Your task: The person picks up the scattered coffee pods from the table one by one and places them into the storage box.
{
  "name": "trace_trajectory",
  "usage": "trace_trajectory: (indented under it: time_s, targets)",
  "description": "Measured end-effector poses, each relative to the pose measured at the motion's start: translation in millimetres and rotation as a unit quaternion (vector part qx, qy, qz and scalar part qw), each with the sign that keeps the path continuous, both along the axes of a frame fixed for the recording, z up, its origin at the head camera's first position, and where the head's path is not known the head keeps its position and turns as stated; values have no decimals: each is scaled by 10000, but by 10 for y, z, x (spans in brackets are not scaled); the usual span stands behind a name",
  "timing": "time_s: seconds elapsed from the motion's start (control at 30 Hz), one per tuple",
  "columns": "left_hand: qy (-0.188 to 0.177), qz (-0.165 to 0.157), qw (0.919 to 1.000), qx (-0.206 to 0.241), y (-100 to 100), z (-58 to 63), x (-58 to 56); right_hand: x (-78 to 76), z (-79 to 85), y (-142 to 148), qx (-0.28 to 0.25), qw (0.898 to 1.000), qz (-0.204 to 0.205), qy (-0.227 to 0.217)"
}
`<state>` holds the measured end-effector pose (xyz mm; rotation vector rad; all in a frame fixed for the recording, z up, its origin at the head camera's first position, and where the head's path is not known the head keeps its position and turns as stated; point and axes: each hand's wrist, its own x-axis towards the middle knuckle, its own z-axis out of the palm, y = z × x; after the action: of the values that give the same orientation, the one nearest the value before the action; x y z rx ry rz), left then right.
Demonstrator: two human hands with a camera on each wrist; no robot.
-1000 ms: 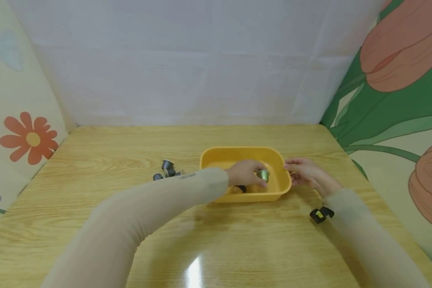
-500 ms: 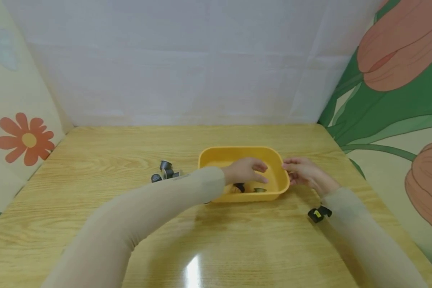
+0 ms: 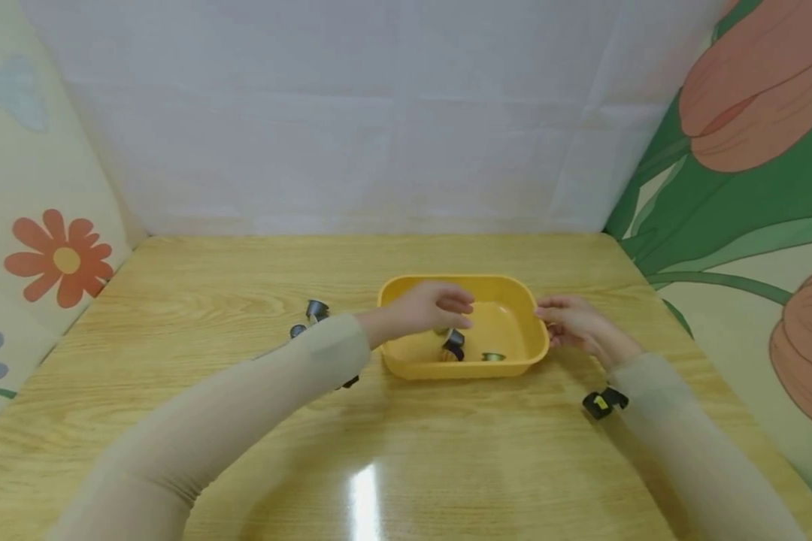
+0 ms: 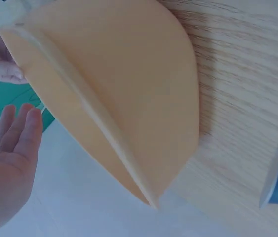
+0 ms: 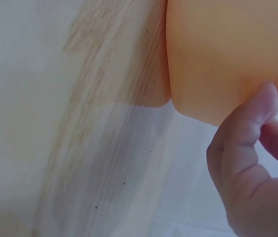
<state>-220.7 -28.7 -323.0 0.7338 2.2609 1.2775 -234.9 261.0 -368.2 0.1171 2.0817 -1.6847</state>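
A yellow plastic bin (image 3: 467,370) holds several coffee capsules: a dark one (image 3: 454,338), an orange-brown one (image 3: 449,356) and a green one (image 3: 493,357) lying near the front wall. Over the bin's left half hovers my left hand (image 3: 428,306), fingers loosely bent and holding nothing; in the left wrist view its fingers stretch out beyond the bin's rim. At the right end, my right hand (image 3: 578,328) pinches the bin's rim, with a fingertip (image 5: 268,98) against the outer wall in the right wrist view.
Dark capsules (image 3: 316,309) lie on the wooden table (image 3: 243,278) left of the bin, partly hidden by the left sleeve. A black piece (image 3: 350,382) shows beside that sleeve. Another black object with a yellow mark (image 3: 597,406) is by the right sleeve.
My left hand has let go of the green capsule, which now lies in the bin, and has moved left. The right hand has stayed at the rim.
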Motion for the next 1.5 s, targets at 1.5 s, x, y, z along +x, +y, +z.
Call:
trace_trajectory:
  time_s: [1.5]
  targets:
    - [481,950,9942,121,-1228,-87,430,11,3,28,-115,9999,70,34]
